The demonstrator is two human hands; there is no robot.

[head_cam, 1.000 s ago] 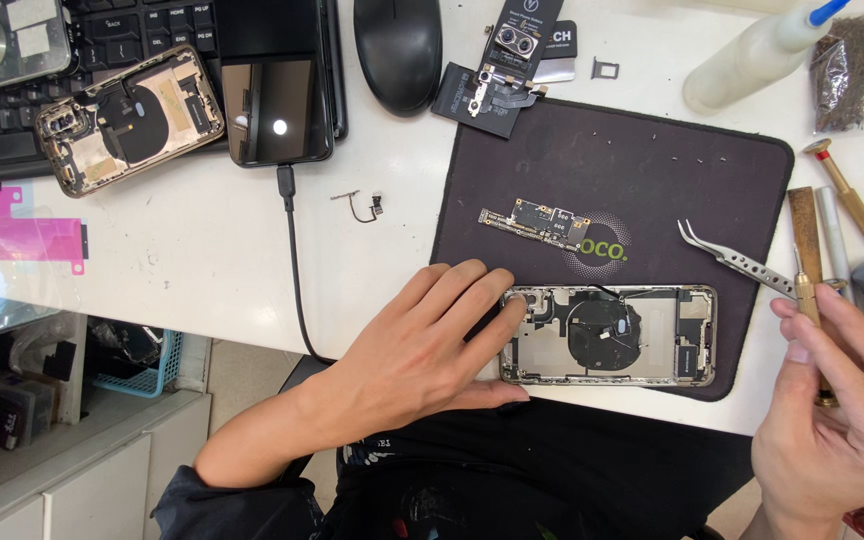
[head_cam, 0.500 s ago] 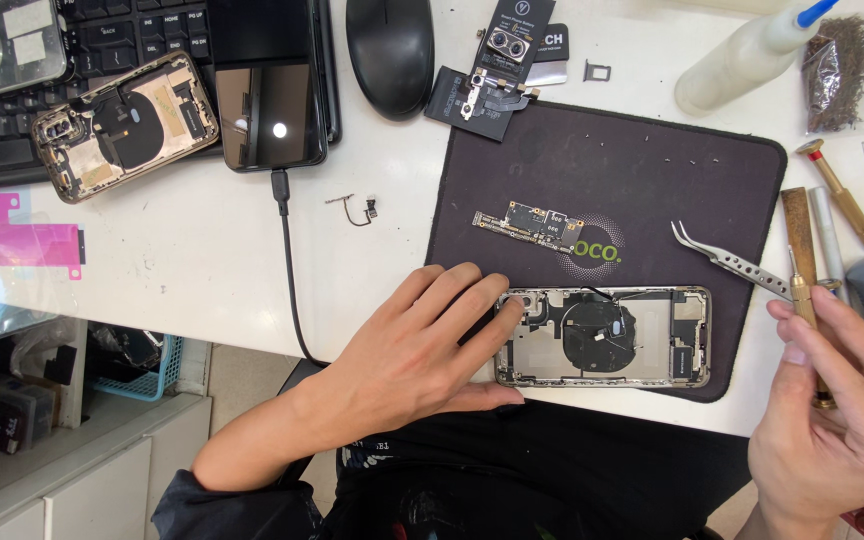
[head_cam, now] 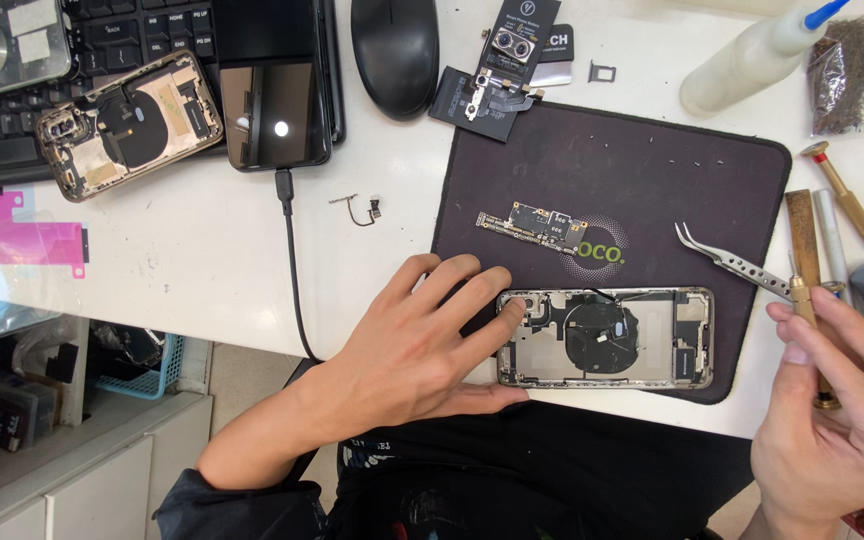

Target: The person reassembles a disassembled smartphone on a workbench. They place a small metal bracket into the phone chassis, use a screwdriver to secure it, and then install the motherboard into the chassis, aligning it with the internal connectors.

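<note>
Steadying opened silver phone frame (head_cam: 607,338) at near edge of dark work mat (head_cam: 652,180) — left hand (head_cam: 407,350) flat, fingers spread, gripping nothing. Right hand (head_cam: 837,420) clenched round brass-handled screwdriver (head_cam: 810,335). Frame looks light, rigid, insides fragile — hold by metal rim.

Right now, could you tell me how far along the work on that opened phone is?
Done: the logic board is out, lying on the dark mat above the opened phone frame. In hand: the left hand steadies the frame's end, while the right hand grips a small screwdriver. Left: the frame holds its coil and small parts; tweezers lie unused.
</note>
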